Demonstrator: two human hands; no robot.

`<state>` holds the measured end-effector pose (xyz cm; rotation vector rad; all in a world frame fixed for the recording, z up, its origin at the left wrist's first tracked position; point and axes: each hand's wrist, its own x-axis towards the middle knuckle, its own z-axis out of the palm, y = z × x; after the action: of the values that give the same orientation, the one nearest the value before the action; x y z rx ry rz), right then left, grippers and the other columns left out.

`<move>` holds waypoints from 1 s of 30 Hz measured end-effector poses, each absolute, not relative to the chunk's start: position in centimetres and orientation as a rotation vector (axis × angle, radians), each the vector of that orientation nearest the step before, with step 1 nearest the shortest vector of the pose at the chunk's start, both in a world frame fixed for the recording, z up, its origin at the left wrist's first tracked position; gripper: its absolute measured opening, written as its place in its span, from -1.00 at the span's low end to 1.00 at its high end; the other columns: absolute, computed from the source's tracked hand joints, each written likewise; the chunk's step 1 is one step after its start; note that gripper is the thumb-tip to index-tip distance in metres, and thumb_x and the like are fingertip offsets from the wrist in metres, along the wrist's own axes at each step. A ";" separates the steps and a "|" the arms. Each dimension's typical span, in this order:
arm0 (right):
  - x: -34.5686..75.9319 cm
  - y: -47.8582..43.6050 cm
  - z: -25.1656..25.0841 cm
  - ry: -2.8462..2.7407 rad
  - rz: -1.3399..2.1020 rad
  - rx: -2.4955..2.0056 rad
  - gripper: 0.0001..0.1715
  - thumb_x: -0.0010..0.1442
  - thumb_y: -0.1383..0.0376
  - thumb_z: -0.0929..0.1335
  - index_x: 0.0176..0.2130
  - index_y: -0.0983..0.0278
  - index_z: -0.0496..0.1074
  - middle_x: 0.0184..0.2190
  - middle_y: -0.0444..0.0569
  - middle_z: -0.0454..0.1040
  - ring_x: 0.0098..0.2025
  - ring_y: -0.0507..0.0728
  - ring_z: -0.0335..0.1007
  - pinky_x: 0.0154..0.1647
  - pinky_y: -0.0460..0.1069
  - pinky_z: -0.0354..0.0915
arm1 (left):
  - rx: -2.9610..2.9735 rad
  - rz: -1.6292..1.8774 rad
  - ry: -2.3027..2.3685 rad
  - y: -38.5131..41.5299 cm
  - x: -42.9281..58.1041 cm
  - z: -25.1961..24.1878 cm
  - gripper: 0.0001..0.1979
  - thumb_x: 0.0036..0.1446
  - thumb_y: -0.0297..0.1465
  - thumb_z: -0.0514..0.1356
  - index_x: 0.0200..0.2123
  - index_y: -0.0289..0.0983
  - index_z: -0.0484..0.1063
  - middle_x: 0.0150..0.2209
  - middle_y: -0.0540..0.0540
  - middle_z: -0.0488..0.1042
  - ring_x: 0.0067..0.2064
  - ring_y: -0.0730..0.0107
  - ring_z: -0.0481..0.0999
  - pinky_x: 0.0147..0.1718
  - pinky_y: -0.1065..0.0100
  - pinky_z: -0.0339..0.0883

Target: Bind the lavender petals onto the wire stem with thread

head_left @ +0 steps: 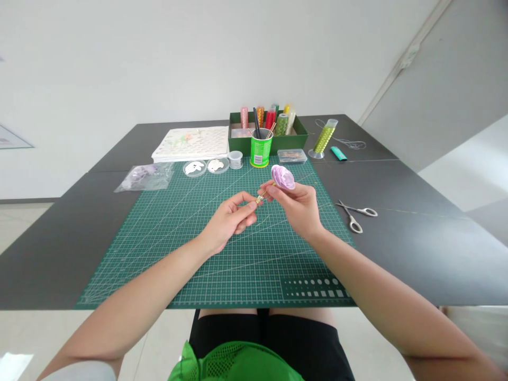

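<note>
A pale lilac artificial flower [283, 177] rises above the fingers of my right hand [299, 206], which is closed around its thin stem. My left hand [234, 217] pinches a small shiny gold-coloured piece [259, 199] between thumb and forefinger, at the lower end of the stem. Whether this piece is fixed to the stem is too small to tell. Both hands are close together above the green cutting mat [190, 264], with the fingertips almost meeting.
Scissors [356, 216] lie open to the right. Along the back stand a green can [260, 151] with sticks, a thread box [297, 140], dishes of white pieces [194, 168], a clear case [292, 156] and a yellow-green spool [324, 138]. A plastic bag [145, 177] lies left.
</note>
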<state>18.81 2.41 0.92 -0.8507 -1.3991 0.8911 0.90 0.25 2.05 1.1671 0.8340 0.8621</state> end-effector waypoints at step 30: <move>19.4 1.9 1.6 -1.790 0.343 -1.026 -0.50 0.24 0.19 0.38 -0.65 0.26 0.27 -0.69 -0.16 0.29 -0.59 -0.02 0.14 -0.51 -0.07 0.10 | 1.487 0.914 1.037 0.4 0.9 1.5 -0.79 0.28 -0.20 0.20 -0.27 -0.22 0.37 -0.61 0.13 0.38 -0.66 0.58 0.05 -0.62 0.46 -0.09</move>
<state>19.38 1.89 1.64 -1.0263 -1.7896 0.3429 0.89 0.37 1.53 1.4870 1.0370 0.9143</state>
